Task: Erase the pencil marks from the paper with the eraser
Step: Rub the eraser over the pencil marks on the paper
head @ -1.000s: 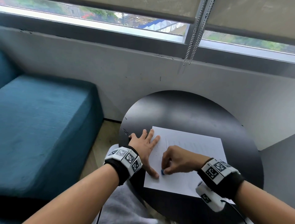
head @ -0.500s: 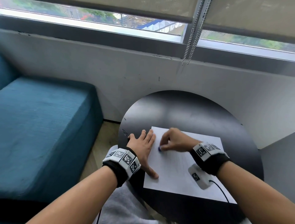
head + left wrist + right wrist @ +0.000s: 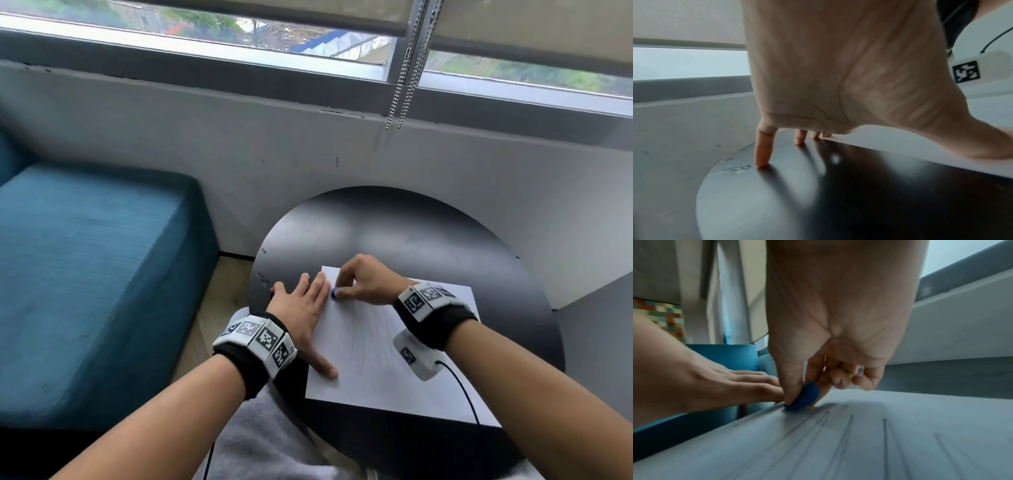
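Note:
A white sheet of paper (image 3: 373,363) with faint pencil lines (image 3: 846,433) lies on the round black table (image 3: 394,233). My right hand (image 3: 363,281) pinches a small blue eraser (image 3: 334,293) between thumb and forefinger and presses it on the paper near its far left corner; the eraser (image 3: 804,396) touches the sheet at the left edge. My left hand (image 3: 305,308) lies flat with fingers spread, thumb on the paper's left edge and fingertips (image 3: 761,162) on the table.
A teal sofa (image 3: 89,281) stands left of the table. A grey wall and window ledge (image 3: 342,137) run behind it, with blind chains (image 3: 400,85) hanging down. A cable (image 3: 462,387) trails from my right wrist unit across the paper.
My right hand has slid the eraser away from me along the paper's left side, from near the left thumb up to the far left corner. The left hand has stayed in place.

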{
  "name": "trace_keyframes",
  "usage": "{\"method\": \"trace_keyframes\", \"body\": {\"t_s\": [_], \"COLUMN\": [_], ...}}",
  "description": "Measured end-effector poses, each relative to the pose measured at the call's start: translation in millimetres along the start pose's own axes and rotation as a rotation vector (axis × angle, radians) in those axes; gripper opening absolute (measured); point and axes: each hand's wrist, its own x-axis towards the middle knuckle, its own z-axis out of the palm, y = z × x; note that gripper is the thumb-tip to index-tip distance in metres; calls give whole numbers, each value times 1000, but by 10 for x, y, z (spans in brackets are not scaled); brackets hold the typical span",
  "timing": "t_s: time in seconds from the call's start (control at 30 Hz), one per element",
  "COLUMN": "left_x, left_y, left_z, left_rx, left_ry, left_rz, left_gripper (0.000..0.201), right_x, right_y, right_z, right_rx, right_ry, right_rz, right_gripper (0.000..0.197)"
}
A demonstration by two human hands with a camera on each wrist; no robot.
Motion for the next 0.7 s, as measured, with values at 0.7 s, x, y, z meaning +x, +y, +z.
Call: {"method": "trace_keyframes", "body": {"t_s": [0.7], "left_x": [5], "left_y": [28], "left_z": [-16], "left_rx": [-11], "left_ry": [-15], "left_rz": [-10], "left_gripper": [150], "right_x": [-353], "right_y": [-134], "right_z": [103], "right_rx": [68], "right_ry": [-151], "right_rz": [-12], "right_gripper": [8]}}
